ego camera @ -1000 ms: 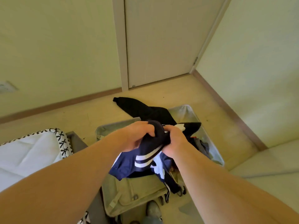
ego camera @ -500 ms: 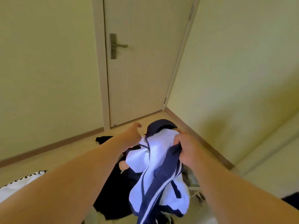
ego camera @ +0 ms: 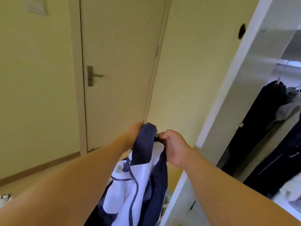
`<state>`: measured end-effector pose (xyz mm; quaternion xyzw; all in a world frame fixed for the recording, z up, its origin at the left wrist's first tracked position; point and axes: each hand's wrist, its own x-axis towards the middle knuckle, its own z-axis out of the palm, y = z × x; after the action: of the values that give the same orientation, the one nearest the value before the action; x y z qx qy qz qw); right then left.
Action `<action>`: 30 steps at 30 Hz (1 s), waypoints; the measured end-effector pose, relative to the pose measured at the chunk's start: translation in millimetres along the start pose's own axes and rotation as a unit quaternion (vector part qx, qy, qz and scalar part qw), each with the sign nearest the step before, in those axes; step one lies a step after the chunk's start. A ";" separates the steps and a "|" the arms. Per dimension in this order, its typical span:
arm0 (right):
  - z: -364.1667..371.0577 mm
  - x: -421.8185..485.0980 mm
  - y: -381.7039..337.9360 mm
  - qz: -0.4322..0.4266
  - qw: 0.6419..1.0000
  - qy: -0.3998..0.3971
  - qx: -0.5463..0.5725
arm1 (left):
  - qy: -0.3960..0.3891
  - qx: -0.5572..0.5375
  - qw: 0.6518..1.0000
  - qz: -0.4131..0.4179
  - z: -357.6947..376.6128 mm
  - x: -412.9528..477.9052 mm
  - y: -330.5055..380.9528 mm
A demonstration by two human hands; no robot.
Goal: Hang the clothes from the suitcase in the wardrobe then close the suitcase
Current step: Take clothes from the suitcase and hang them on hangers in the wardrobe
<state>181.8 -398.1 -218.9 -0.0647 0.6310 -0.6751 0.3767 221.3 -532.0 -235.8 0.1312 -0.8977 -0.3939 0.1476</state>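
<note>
A navy and white jacket [ego camera: 135, 181] hangs in front of me, held up by its navy collar. My left hand [ego camera: 136, 130] grips the collar from the left, mostly hidden behind the cloth. My right hand [ego camera: 173, 146] pinches the collar from the right with curled fingers. The open wardrobe [ego camera: 231, 98] stands at the right, with dark clothes [ego camera: 259, 126] and a grey garment [ego camera: 286, 110] hanging from its rail. The suitcase is out of view below.
A closed cream door [ego camera: 120, 70] with a metal handle [ego camera: 94, 75] faces me. The white wardrobe door [ego camera: 180, 199] swings open near my right forearm. A patterned white cushion edge [ego camera: 5, 197] shows at bottom left.
I have lifted the jacket higher and turned right, so the open wardrobe has come into view. Both hands have shifted to the collar. The suitcase has dropped out of view.
</note>
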 end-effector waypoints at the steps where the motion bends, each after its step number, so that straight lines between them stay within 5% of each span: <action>1: -4.4 -2.2 -0.5 0.012 1.000 -0.005 0.002 | 0.000 -0.004 1.000 -0.003 -0.1 0.1 10.1; 7: -51.2 -50.3 -3.3 -0.005 0.995 -0.059 -0.084 | 0.009 0.010 0.998 0.055 22.5 -29.9 91.1; 12: -106.1 -99.1 -15.2 -0.037 0.976 0.050 -0.207 | -0.020 -0.045 0.997 0.067 36.3 -59.9 137.2; 19: -171.2 -161.0 -27.9 -0.070 0.971 0.212 -0.080 | -0.144 0.254 0.953 0.082 83.1 -79.0 177.0; 30: -279.4 -245.1 -53.5 -0.196 0.918 0.338 0.071 | -0.076 0.249 0.965 0.038 161.4 -52.2 253.9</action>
<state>175.2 -33.3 -130.2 0.0714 0.6459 -0.7600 0.0044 179.8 -239.4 -159.1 0.0991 -0.9803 -0.1609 0.0569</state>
